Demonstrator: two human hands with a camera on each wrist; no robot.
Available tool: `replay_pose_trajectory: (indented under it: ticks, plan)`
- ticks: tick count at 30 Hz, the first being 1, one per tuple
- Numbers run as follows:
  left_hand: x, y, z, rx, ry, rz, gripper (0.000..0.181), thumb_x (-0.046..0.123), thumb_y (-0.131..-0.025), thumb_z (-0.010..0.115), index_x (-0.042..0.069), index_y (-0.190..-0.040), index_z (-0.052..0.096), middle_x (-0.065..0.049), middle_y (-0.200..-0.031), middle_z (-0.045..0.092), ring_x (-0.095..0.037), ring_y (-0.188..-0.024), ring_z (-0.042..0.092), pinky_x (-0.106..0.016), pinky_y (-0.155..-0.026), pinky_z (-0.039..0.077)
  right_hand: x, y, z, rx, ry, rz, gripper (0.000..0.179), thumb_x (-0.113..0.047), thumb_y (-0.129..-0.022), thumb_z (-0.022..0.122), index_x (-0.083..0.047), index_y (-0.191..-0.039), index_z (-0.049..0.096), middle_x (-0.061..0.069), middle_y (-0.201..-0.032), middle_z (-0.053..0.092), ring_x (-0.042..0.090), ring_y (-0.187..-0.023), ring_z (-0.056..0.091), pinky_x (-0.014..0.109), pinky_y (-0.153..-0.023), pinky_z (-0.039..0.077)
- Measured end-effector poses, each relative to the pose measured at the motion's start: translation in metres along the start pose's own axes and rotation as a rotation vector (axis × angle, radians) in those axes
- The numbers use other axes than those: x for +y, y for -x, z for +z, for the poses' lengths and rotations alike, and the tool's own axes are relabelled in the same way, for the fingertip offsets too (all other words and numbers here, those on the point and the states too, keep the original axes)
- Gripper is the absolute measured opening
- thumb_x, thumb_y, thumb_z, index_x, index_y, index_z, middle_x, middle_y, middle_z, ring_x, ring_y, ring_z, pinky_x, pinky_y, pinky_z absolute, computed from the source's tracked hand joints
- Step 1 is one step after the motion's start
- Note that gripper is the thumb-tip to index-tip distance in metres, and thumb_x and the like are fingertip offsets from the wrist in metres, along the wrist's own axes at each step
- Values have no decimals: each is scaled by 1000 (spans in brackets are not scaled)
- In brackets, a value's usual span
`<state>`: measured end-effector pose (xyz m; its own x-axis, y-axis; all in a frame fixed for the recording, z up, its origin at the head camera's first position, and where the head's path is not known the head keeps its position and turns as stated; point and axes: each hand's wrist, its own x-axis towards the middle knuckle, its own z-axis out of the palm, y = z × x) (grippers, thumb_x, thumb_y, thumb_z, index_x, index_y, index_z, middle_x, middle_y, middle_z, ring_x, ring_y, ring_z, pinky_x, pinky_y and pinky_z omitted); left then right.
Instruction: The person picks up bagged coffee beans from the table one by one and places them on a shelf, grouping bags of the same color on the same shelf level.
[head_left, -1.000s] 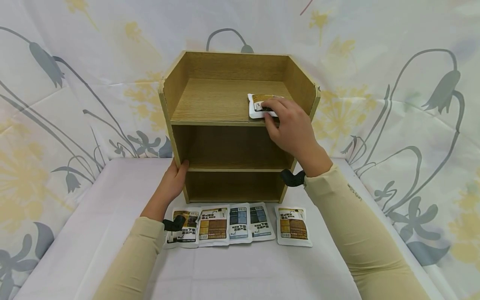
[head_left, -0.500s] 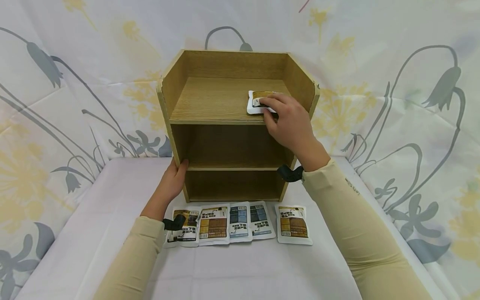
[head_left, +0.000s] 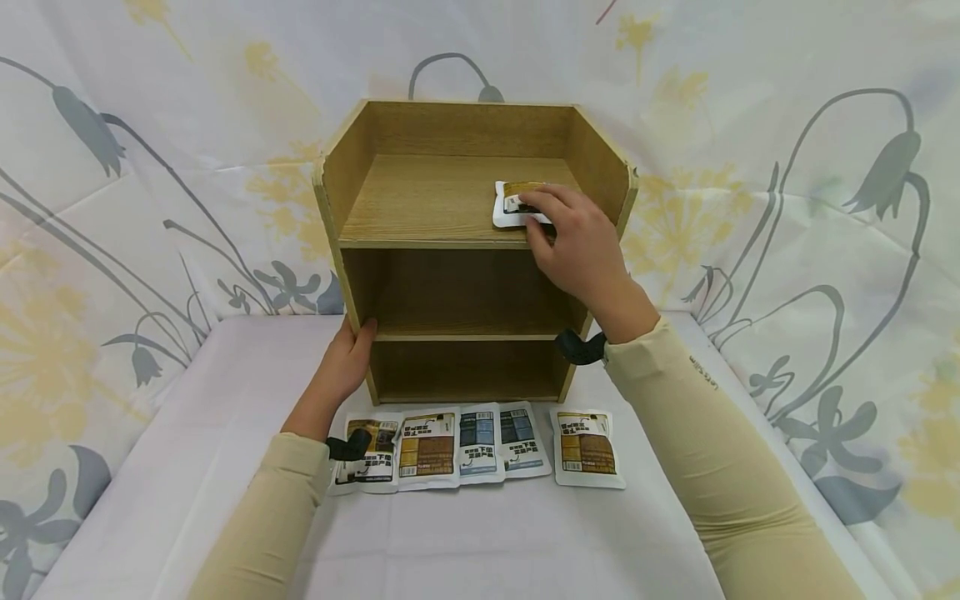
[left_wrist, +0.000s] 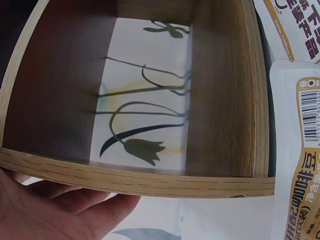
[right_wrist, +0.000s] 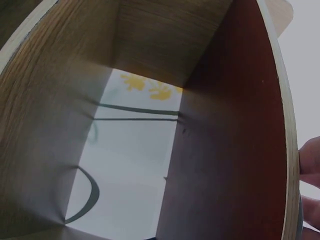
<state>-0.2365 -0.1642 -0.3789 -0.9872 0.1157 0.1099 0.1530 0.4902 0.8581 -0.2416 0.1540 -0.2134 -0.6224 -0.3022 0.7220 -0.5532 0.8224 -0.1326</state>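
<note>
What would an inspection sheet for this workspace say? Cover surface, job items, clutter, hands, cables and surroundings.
Surface: white cloth, lightly creased.
Job items: three-level wooden shelf unit; one coffee pouch on its top level, partly hidden; in front of the unit, a row of overlapping coffee pouches, with a lone coffee pouch to their right.
Clutter: nothing seen.
Hands: left hand holds the unit's left side; right hand pinches the top-level pouch.
Cables: nothing seen.
Surroundings: floral fabric backdrop behind and at both sides.
</note>
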Motion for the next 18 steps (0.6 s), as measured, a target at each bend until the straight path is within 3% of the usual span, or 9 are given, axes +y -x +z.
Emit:
replay_pose_trajectory:
  ticks: [11,18]
  plan:
    - [2,1,0,-10,1,-9,66,48,-104,23,13,-157,6,-27,-153,30,-44,-139,34,-60,-114,26,2,16,-6,148,-36,-111,26,-10,-92,58,-5,-114,69,13,-119,67,30,-115,61,43,-102,46]
    - [0,-1,0,-4,-1,-6,66,48,-104,24,13,-157,6,-26,-154,29,-44,-140,33,-59,-114,26,3,28,-11,203,-51,-140,24,-9,-90,59,-4,-111,70,13,-114,68,31,-109,62,44,-97,48]
